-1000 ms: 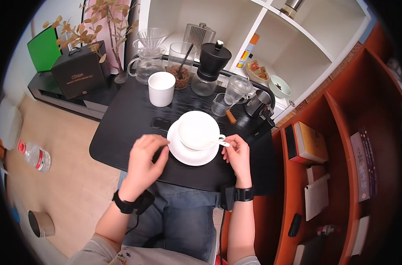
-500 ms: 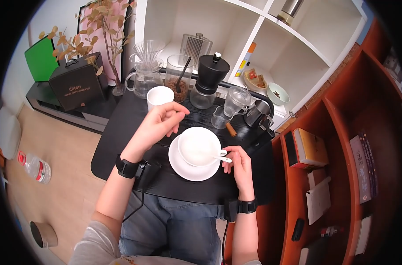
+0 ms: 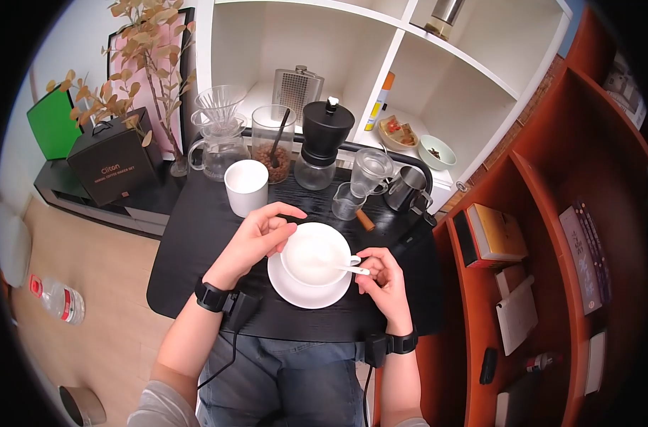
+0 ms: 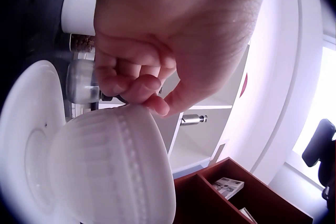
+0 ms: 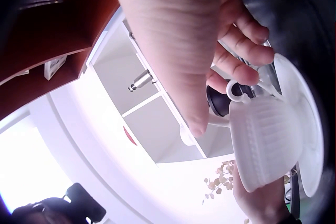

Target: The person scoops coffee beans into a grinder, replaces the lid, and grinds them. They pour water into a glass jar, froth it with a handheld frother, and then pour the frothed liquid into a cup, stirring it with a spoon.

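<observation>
A white cup [image 3: 311,248] with a ribbed side sits on a white saucer [image 3: 311,297]. A white spoon [image 3: 357,270] leans in it, its handle jutting over the rim to the right. My left hand [image 3: 256,238] is at the cup's left rim, fingers loosely curled, fingertips [image 4: 157,104] right at the edge. Beside the cup handle [image 5: 235,91] my right hand [image 3: 384,285] has its thumb and fingers apart, around the spoon's end in the head view. In the right wrist view its fingers [image 5: 239,66] are spread close by the handle.
On the black table [image 3: 196,285] stand a white mug [image 3: 246,188], a glass dripper pot [image 3: 220,146], a jar of brown beans [image 3: 272,153], a hand grinder [image 3: 324,139], small glass vessels [image 3: 349,203] and a metal pitcher [image 3: 407,191]. Shelves rise behind and right.
My left hand has gone from left of the saucer, up past the mug's front, to the cup's rim. The right hand has stayed near the handle and spoon. The head view has shifted.
</observation>
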`<state>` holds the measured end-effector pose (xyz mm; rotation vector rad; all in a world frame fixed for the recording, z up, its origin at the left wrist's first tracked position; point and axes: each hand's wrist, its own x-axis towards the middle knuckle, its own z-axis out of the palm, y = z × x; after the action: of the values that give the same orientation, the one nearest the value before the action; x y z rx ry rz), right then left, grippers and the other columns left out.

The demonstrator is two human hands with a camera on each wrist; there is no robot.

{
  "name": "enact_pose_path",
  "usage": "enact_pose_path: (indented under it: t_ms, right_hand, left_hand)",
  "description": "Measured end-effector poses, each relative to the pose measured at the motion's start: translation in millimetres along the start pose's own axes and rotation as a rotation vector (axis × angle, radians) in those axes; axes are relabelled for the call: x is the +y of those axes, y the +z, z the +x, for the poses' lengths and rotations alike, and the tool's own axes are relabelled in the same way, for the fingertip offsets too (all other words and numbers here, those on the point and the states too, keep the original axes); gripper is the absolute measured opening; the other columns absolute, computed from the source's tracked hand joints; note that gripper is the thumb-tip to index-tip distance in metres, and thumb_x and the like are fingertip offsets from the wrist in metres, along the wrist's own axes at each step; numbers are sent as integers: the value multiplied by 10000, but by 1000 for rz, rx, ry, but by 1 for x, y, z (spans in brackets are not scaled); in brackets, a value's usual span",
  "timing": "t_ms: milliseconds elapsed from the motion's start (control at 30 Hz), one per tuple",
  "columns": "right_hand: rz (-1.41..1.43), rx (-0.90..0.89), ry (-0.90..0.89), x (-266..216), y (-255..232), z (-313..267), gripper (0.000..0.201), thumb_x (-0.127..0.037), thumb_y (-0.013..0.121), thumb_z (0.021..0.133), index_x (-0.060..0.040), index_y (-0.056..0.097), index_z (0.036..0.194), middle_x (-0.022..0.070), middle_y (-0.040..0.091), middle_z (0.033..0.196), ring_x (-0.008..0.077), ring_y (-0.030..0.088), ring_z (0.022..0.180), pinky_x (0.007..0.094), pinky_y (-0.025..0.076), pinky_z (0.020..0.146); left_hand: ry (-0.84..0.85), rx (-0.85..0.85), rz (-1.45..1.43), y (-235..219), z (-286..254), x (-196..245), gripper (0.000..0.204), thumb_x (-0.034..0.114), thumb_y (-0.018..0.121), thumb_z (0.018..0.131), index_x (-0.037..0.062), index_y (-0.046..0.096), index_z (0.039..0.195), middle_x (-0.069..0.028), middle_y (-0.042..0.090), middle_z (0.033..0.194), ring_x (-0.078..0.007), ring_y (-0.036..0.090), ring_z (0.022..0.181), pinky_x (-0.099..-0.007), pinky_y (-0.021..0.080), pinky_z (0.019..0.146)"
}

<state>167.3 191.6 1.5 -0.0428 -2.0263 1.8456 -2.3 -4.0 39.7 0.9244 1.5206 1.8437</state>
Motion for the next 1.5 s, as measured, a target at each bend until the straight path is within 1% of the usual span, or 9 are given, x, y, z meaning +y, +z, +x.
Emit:
enact_pose_path:
  t_ms: [67, 133, 300, 400, 733, 833, 1000, 1200, 1500]
  right_hand:
    - [62, 67, -23, -2, 3, 0, 395, 5, 665, 798, -13, 480, 1147, 3, 578, 761, 42, 532, 622, 172, 422, 570]
    - [71, 64, -14, -3, 4, 0, 389, 7, 663, 799, -13, 483, 1144, 4, 580, 761, 42, 533, 620, 173, 422, 568]
    - [21, 31, -26, -1, 3, 0, 369, -1, 659, 808, -9, 498, 1140, -2, 579, 730, 39, 527, 593, 171, 410, 544]
    - [3, 33, -24, -2, 4, -1, 342, -8, 655, 817, -7, 513, 1128, -12, 571, 710, 31, 518, 579, 166, 402, 533]
    - [-3, 38, 9, -1, 5, 0, 295, -8, 637, 833, 0, 531, 1108, -25, 557, 701, 16, 496, 573, 158, 389, 518]
    - [-8, 33, -9, -3, 5, -1, 318, -20, 631, 841, -2, 531, 1142, -24, 557, 703, 19, 496, 572, 165, 391, 518]
    - [-14, -2, -31, -8, 6, -3, 429, -29, 619, 846, -15, 504, 1260, 6, 625, 759, 35, 537, 596, 178, 424, 556]
    - [-25, -21, -38, -5, 4, -2, 413, -25, 619, 842, -5, 519, 1243, 12, 636, 768, 37, 542, 601, 179, 432, 560]
    - [-26, -4, -9, -4, 4, -3, 367, -20, 623, 840, 5, 545, 1197, -4, 616, 765, 31, 527, 597, 168, 417, 552]
  left_hand:
    - [7, 0, -13, -1, 1, -2, 212, 93, 534, 909, 30, 579, 1106, 79, 456, 577, 7, 368, 506, -168, 263, 464]
    - [11, 0, -28, -3, 1, -4, 205, 93, 533, 909, 24, 582, 1097, 76, 462, 577, 6, 370, 505, -167, 259, 462]
    - [-1, 10, -160, -7, 2, -15, 156, 101, 521, 917, -3, 597, 1004, 52, 497, 601, -2, 381, 497, -164, 264, 455]
    - [-4, -5, -179, -9, 3, -16, 143, 105, 522, 917, 0, 602, 972, 46, 513, 615, -3, 386, 495, -160, 268, 453]
    - [-21, -11, -168, -10, 6, -20, 140, 101, 532, 909, 2, 608, 973, 46, 523, 623, -2, 386, 495, -160, 272, 455]
    - [-14, -9, -157, -11, 6, -21, 138, 100, 532, 908, 3, 607, 972, 43, 526, 624, -4, 385, 495, -163, 277, 458]
    - [1, 9, -150, -11, 5, -16, 158, 129, 513, 923, 8, 603, 972, 53, 484, 602, -11, 384, 502, -166, 280, 468]
    - [25, 22, -122, -12, 5, -16, 168, 151, 510, 928, 15, 599, 967, 59, 448, 593, -15, 396, 520, -164, 287, 482]
    - [43, 32, -110, -13, 6, -18, 159, 140, 509, 923, 18, 599, 972, 63, 446, 603, -15, 403, 525, -160, 287, 483]
